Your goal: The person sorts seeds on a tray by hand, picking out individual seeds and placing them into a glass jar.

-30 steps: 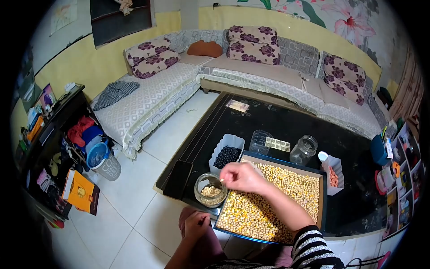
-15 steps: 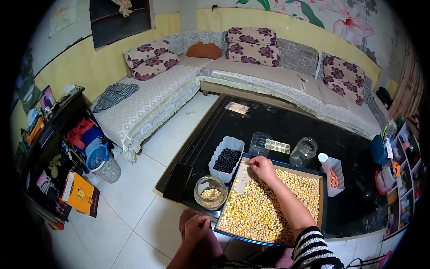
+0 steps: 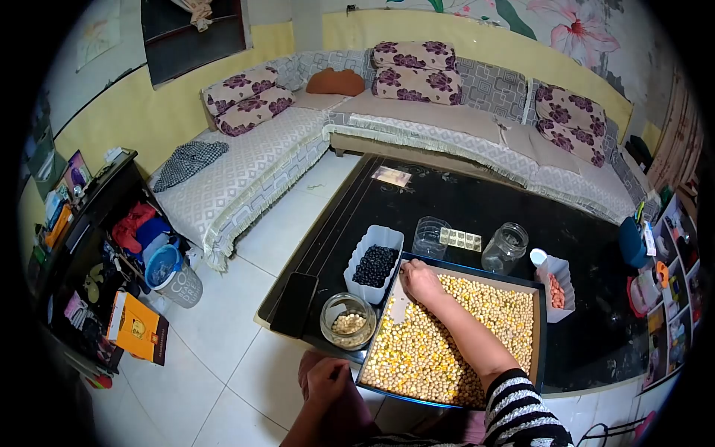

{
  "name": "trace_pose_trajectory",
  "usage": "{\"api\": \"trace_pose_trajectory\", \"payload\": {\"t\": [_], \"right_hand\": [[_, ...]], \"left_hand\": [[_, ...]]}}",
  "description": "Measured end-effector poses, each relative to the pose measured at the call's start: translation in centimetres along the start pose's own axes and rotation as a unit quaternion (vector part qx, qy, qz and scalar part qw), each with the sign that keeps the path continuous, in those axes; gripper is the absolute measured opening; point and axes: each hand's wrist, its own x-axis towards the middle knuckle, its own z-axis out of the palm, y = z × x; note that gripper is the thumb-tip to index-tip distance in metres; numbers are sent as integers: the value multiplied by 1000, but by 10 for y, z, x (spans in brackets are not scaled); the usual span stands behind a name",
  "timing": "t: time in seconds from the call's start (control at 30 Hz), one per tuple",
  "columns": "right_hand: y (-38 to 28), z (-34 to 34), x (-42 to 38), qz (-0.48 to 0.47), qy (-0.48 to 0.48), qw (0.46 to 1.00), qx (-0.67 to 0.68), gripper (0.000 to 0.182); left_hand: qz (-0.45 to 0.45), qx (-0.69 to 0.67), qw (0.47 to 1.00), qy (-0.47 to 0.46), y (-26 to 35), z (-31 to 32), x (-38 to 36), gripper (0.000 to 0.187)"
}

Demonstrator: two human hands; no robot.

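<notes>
A shallow tray [image 3: 539, 328] full of pale beans and yellow kernels [image 3: 424, 350] rests at the near edge of the black table. My right hand [image 3: 422, 283] is at its back left corner, fingers bent downward; what they hold, if anything, is hidden. My left hand [image 3: 328, 378] lies on my knee, fingers curled, with something small and dark at the fingertips. Left of the tray stand a glass jar [image 3: 348, 322] with some pale beans and a plastic container [image 3: 375, 261] of black beans. A container [image 3: 557, 290] of reddish pieces stands to its right.
Two clear jars [image 3: 431, 237] [image 3: 506, 247] and a pale card strip [image 3: 460, 239] are behind the tray. A dark phone [image 3: 295, 304] lies at the table's left edge. The sofa [image 3: 439, 123] runs behind; a bin [image 3: 173, 276] and shelf [image 3: 655, 298] flank the table.
My right hand has moved slightly left and down toward the tray's back left corner. My left hand has stayed on my knee. The view has shifted slightly.
</notes>
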Motion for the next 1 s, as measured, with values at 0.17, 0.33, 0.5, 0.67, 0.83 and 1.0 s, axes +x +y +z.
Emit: {"api": "trace_pose_trajectory", "payload": {"t": [0.17, 0.33, 0.5, 0.67, 0.83, 1.0], "right_hand": [[-1, -1, 4, 27, -14, 999, 20, 18], [6, 5, 3, 0, -19, 998, 61, 14], [2, -2, -5, -42, -39, 998, 7, 7], [-2, -20, -9, -32, -126, 991, 13, 8], [-33, -65, -5, 87, -119, 978, 148, 8], [-89, -100, -2, 10, -32, 947, 320, 8]], "left_hand": [[-1, -11, 1000, 2, -3, 1, -1, 7], [-10, -14, 1000, -5, -6, 2, -3, 7], [-2, -7, 1000, -3, -4, 0, -2, 6], [11, -22, 1000, 7, -4, 1, -1, 6], [8, -31, 999, 9, -8, 3, -2, 7], [-21, -37, 999, -6, -6, 1, -3, 8]]}}
